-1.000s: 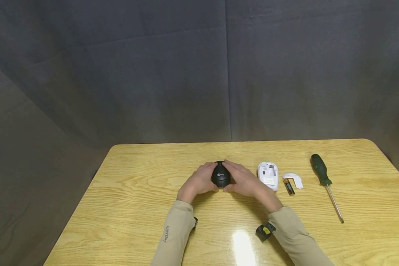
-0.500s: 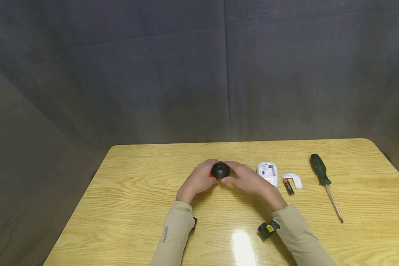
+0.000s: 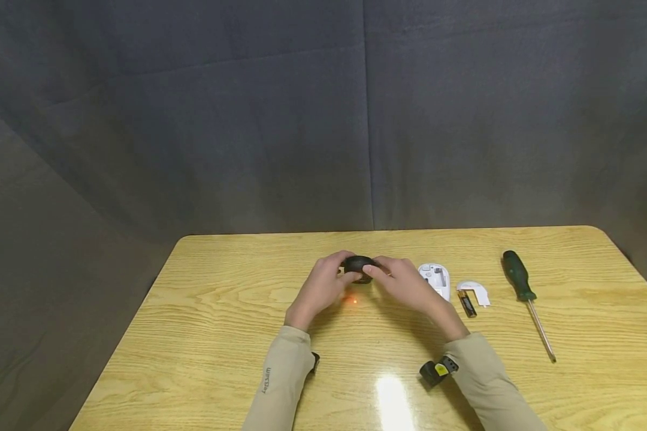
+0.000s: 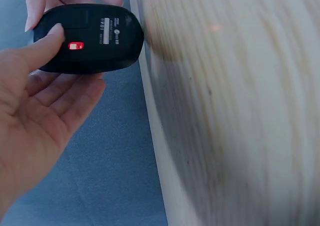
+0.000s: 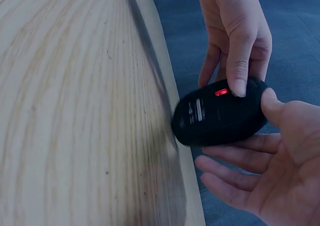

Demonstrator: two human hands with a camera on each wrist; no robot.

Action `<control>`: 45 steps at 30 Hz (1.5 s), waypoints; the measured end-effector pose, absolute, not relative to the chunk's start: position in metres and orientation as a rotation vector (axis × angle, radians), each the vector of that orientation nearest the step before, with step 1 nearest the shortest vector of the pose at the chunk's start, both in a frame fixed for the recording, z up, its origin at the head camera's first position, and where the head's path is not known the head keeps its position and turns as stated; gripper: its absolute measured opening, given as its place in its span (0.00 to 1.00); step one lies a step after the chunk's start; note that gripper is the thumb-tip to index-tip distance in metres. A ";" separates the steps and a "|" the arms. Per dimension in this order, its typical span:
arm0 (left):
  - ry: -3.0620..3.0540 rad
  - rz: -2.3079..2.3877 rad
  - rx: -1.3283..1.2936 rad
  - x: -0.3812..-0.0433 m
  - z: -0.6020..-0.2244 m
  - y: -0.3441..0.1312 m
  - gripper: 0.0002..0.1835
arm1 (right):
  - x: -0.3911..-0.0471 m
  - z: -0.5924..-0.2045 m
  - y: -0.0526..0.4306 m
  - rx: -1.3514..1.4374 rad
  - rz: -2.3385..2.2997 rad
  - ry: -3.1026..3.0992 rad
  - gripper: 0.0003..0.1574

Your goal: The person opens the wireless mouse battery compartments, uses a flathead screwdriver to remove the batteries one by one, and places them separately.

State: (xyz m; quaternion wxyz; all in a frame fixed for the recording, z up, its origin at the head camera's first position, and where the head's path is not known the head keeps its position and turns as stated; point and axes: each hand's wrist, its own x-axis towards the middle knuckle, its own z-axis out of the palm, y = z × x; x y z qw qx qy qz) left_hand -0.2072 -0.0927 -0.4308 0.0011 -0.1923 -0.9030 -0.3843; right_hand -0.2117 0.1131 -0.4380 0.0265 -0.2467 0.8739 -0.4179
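Note:
Both hands hold a black computer mouse [image 3: 358,265] just above the table, tilted so its underside shows to both wrist cameras. A red sensor light [image 4: 76,46] glows on that underside, next to a printed label [image 4: 106,31]. My left hand [image 3: 322,284] grips one side, its thumb [image 4: 47,45] pressed on the underside and its fingers behind. At the other side my right hand [image 3: 407,287] holds the mouse with its thumb [image 5: 276,109] at the end and fingers along the lower edge. Parts of the mouse's top are hidden by fingers.
To the right lies a white mouse [image 3: 441,279] with its battery slot uncovered. Beside it are a white cover [image 3: 481,293] and an AA-type battery [image 3: 466,304]. Farther right is a green-handled screwdriver [image 3: 516,275]. A dark curtain [image 3: 280,137] hangs behind the wooden table [image 3: 205,323].
The black mouse has been lifted off the table and tipped, its logo top turning out of sight. A red light spot now falls on the wood below. Both hands have moved slightly away with it.

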 end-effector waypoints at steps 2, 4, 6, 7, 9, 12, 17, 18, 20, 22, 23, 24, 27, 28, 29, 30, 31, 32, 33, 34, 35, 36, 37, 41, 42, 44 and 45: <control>-2.828 -1.243 -0.594 -0.207 -0.431 -0.092 0.20 | -0.212 -0.437 0.113 -0.737 -1.301 2.723 0.23; -2.823 -1.284 -0.578 -0.207 -0.431 -0.092 0.22 | -0.212 -0.436 0.113 -0.724 -1.311 2.743 0.23; -2.811 -1.310 -0.570 -0.207 -0.431 -0.091 0.22 | -0.212 -0.436 0.112 -0.712 -1.321 2.764 0.22; -2.804 -1.329 -0.562 -0.207 -0.431 -0.091 0.22 | -0.212 -0.436 0.112 -0.701 -1.332 2.768 0.22; -2.786 -1.363 -0.537 -0.206 -0.431 -0.091 0.22 | -0.212 -0.436 0.111 -0.674 -1.374 2.765 0.21; -2.756 -1.409 -0.489 -0.206 -0.430 -0.091 0.22 | -0.211 -0.434 0.111 -0.626 -1.458 2.715 0.19; -2.709 -1.492 -0.428 -0.205 -0.429 -0.091 0.22 | -0.211 -0.430 0.111 -0.558 -1.573 2.594 0.24; -2.699 -1.507 -0.420 -0.205 -0.429 -0.091 0.22 | -0.211 -0.429 0.111 -0.544 -1.603 2.557 0.26; -2.681 -1.529 -0.409 -0.206 -0.430 -0.091 0.22 | -0.210 -0.428 0.110 -0.518 -1.663 2.485 0.28; -2.668 -1.544 -0.392 -0.206 -0.431 -0.091 0.22 | -0.210 -0.427 0.109 -0.480 -1.728 2.412 0.29; -2.661 -1.573 -0.387 -0.206 -0.431 -0.091 0.22 | -0.210 -0.427 0.109 -0.459 -1.757 2.383 0.30; -2.655 -1.602 -0.376 -0.206 -0.430 -0.091 0.23 | -0.209 -0.426 0.109 -0.443 -1.781 2.363 0.30; -2.639 -1.716 -0.340 -0.206 -0.429 -0.089 0.24 | -0.209 -0.424 0.110 -0.380 -1.845 2.338 0.29; -2.632 -1.756 -0.331 -0.205 -0.428 -0.089 0.25 | -0.209 -0.424 0.110 -0.362 -1.860 2.334 0.29; -2.627 -1.787 -0.324 -0.205 -0.428 -0.088 0.26 | -0.209 -0.423 0.111 -0.342 -1.874 2.331 0.29; -2.627 -1.801 -0.315 -0.205 -0.427 -0.087 0.26 | -0.209 -0.423 0.111 -0.328 -1.888 2.323 0.29; -2.625 -1.815 -0.314 -0.205 -0.427 -0.087 0.27 | -0.209 -0.422 0.111 -0.314 -1.901 2.317 0.29; -2.625 -1.821 -0.313 -0.205 -0.427 -0.086 0.27 | -0.209 -0.422 0.112 -0.306 -1.909 2.309 0.29; -2.625 -1.819 -0.313 -0.205 -0.427 -0.085 0.26 | -0.209 -0.422 0.112 -0.298 -1.913 2.307 0.29; -2.626 -1.813 -0.312 -0.205 -0.427 -0.085 0.26 | -0.209 -0.422 0.112 -0.294 -1.913 2.308 0.29; -2.626 -1.806 -0.311 -0.205 -0.428 -0.084 0.26 | -0.209 -0.422 0.112 -0.293 -1.913 2.310 0.29; -2.624 -1.803 -0.309 -0.205 -0.428 -0.084 0.25 | -0.209 -0.422 0.112 -0.293 -1.912 2.313 0.29; -2.623 -1.797 -0.307 -0.205 -0.428 -0.084 0.24 | -0.209 -0.422 0.112 -0.294 -1.910 2.317 0.29; -2.614 -1.797 -0.306 -0.205 -0.429 -0.083 0.23 | -0.208 -0.421 0.112 -0.297 -1.906 2.325 0.30; -2.612 -1.801 -0.307 -0.205 -0.430 -0.083 0.23 | -0.208 -0.421 0.112 -0.298 -1.906 2.325 0.30; -2.609 -1.811 -0.311 -0.205 -0.430 -0.082 0.23 | -0.208 -0.421 0.112 -0.297 -1.904 2.325 0.30; -2.608 -1.816 -0.312 -0.205 -0.430 -0.082 0.23 | -0.209 -0.421 0.112 -0.296 -1.903 2.325 0.30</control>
